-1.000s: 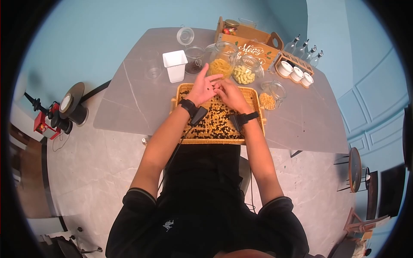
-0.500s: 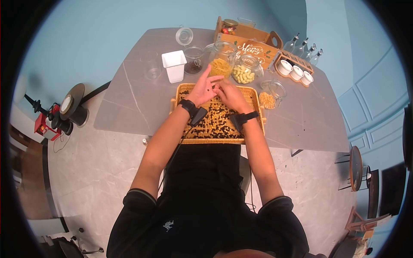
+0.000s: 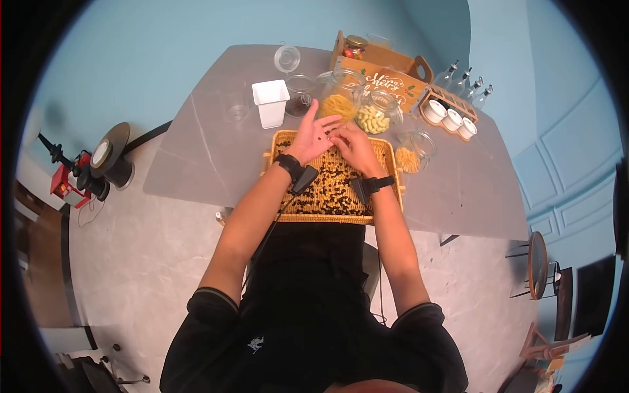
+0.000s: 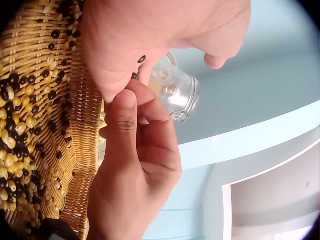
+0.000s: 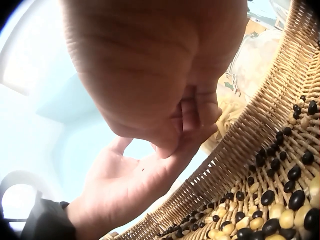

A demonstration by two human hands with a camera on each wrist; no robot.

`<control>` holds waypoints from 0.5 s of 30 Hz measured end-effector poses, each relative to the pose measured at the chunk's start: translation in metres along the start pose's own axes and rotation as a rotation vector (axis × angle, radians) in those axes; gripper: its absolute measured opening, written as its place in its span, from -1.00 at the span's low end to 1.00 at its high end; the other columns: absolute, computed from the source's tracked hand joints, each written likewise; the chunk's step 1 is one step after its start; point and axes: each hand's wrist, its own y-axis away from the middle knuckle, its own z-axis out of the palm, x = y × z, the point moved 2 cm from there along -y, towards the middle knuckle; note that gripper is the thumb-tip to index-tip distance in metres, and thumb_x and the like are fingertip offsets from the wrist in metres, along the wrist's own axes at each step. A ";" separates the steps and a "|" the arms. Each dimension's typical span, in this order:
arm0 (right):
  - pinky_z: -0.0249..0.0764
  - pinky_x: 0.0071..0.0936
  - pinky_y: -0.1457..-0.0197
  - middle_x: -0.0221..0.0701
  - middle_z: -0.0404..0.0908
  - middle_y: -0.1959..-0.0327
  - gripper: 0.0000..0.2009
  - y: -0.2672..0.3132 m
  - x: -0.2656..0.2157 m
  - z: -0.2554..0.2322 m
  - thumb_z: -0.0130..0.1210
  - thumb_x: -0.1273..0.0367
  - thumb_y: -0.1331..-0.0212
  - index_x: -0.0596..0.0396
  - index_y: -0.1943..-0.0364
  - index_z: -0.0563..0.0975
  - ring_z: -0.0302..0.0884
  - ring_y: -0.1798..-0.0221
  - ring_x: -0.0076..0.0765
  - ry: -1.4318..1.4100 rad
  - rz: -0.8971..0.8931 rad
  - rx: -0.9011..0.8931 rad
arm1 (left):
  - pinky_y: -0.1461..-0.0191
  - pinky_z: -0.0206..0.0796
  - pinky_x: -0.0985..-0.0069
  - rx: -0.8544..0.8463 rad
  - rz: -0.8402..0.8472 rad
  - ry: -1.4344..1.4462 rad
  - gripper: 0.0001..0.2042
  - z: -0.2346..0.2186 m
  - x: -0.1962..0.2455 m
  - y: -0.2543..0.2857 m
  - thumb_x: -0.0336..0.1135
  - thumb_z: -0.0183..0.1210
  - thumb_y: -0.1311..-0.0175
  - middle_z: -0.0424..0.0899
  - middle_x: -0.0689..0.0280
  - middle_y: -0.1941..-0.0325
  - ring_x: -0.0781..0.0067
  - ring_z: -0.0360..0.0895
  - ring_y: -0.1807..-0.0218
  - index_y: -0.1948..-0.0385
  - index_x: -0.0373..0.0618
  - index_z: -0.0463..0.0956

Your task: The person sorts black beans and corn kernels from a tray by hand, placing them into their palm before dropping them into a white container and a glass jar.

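Observation:
My left hand [image 3: 309,141] is held palm up over the wicker tray [image 3: 391,156], thumb raised and fingers extended. In the left wrist view, one black bean [image 4: 141,59] lies on its palm; another black bean [image 4: 134,76] sits beside the right index fingertip. My right hand [image 3: 357,149] has its fingers curled, with thumb and index tips meeting against the left hand; whether anything is between them is hidden. Black beans [image 5: 296,200] and yellow beans [image 5: 286,219] are spread over the tray's woven bottom.
Beyond the tray stand a white square container [image 3: 271,105], a pasta jar [image 3: 338,108], a jar of pale green pieces [image 3: 373,120] and a dark-filled jar [image 3: 299,105]. A jar of yellow pieces [image 3: 407,159] is right of the tray. A wooden crate [image 3: 380,77] stands behind.
The head view has shifted slightly, so the table's things appear a little lower. Both hands keep nearly the same pose over the tray.

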 end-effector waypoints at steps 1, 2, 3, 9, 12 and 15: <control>0.50 -0.18 0.07 -0.17 0.61 0.22 -0.89 0.000 0.000 0.000 0.21 0.47 -0.23 0.17 0.21 0.66 0.59 0.14 0.03 0.024 -0.030 -0.006 | -0.24 0.40 0.37 -0.008 -0.003 -0.023 0.02 -0.001 0.000 -0.001 0.45 0.08 -0.30 0.39 -0.08 -0.30 0.20 0.48 -0.17 -0.36 -0.54 0.18; 0.50 -0.18 0.06 -0.17 0.61 0.20 -0.89 0.000 0.000 0.001 0.22 0.47 -0.22 0.16 0.21 0.66 0.59 0.13 0.04 0.049 -0.060 -0.011 | -0.23 0.40 0.38 -0.017 -0.005 -0.047 0.03 -0.003 0.000 -0.001 0.45 0.08 -0.30 0.38 -0.08 -0.31 0.20 0.48 -0.17 -0.37 -0.53 0.17; 0.51 -0.17 0.06 -0.18 0.62 0.19 -0.89 0.000 0.000 0.001 0.23 0.47 -0.21 0.16 0.21 0.67 0.60 0.13 0.06 0.073 -0.089 -0.014 | -0.23 0.39 0.40 -0.008 0.000 -0.057 0.03 -0.004 -0.001 -0.002 0.46 0.06 -0.30 0.38 -0.07 -0.32 0.22 0.48 -0.16 -0.37 -0.54 0.17; 0.53 -0.10 0.09 -0.17 0.62 0.19 -0.89 0.000 -0.009 0.004 0.21 0.44 -0.22 0.16 0.23 0.61 0.59 0.11 0.08 0.196 -0.202 0.025 | -0.26 0.35 0.46 -0.033 -0.015 -0.138 0.03 0.001 -0.003 0.000 0.48 -0.02 -0.33 0.46 0.00 -0.29 0.34 0.50 -0.16 -0.38 -0.54 0.18; 0.53 -0.08 0.12 -0.16 0.61 0.21 -0.92 0.002 -0.011 0.005 0.16 0.43 -0.25 0.14 0.25 0.58 0.60 0.13 0.08 0.314 -0.170 0.015 | -0.28 0.34 0.46 -0.056 -0.036 -0.135 0.03 0.006 -0.005 0.002 0.50 -0.04 -0.33 0.51 0.04 -0.25 0.36 0.50 -0.18 -0.38 -0.54 0.19; 0.53 -0.07 0.15 -0.15 0.61 0.22 -0.93 0.002 -0.013 0.005 0.14 0.43 -0.27 0.13 0.26 0.57 0.61 0.15 0.09 0.343 -0.205 0.024 | -0.35 0.31 0.40 -0.067 -0.057 -0.125 0.06 0.005 -0.004 0.002 0.52 -0.04 -0.31 0.52 0.03 -0.25 0.32 0.49 -0.22 -0.38 -0.54 0.19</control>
